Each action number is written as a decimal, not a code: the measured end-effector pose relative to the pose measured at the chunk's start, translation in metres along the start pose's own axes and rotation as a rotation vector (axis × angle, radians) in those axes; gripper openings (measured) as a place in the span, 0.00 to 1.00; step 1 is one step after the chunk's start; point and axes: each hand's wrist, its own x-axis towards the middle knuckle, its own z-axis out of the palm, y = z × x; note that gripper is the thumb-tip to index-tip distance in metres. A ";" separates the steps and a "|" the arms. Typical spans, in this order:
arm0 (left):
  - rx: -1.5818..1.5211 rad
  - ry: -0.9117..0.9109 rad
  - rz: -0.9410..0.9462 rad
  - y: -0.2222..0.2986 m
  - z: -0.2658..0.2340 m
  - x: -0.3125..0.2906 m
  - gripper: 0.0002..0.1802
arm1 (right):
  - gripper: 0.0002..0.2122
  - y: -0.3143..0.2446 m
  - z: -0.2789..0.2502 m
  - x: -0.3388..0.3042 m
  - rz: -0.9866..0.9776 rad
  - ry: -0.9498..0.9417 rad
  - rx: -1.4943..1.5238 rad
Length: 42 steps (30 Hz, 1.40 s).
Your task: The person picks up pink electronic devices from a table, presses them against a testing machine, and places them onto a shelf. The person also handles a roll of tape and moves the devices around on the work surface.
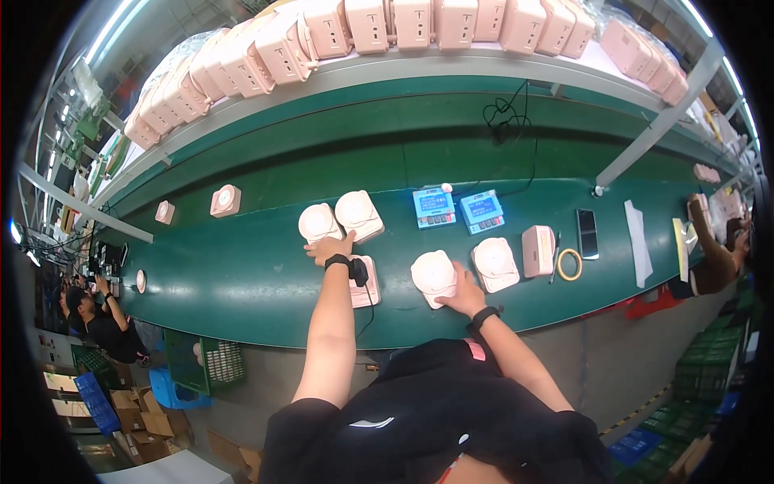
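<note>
Long and green, the table (230,282) runs under a shelf of pink boxes (413,22). The left hand (326,248) spreads over the front edge of a back pink gadget (316,220); one cannot tell if it grips. The right hand (464,292) is clamped on the right side of a front pink gadget (433,274). Below, a green basket (184,373) holds things too small to tell.
</note>
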 end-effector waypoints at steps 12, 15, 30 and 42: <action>-0.284 -0.085 -0.021 -0.014 -0.010 0.017 0.48 | 0.53 0.011 0.006 0.011 -0.030 0.001 -0.033; -0.461 -0.122 0.002 -0.022 -0.005 0.031 0.41 | 0.53 0.013 0.005 0.013 -0.020 -0.009 -0.025; -0.257 -0.214 0.495 -0.053 0.044 0.117 0.24 | 0.51 0.013 0.006 0.010 -0.012 -0.012 -0.029; -0.385 -0.060 0.380 -0.055 0.034 -0.002 0.42 | 0.50 0.027 0.009 0.006 0.004 0.045 -0.001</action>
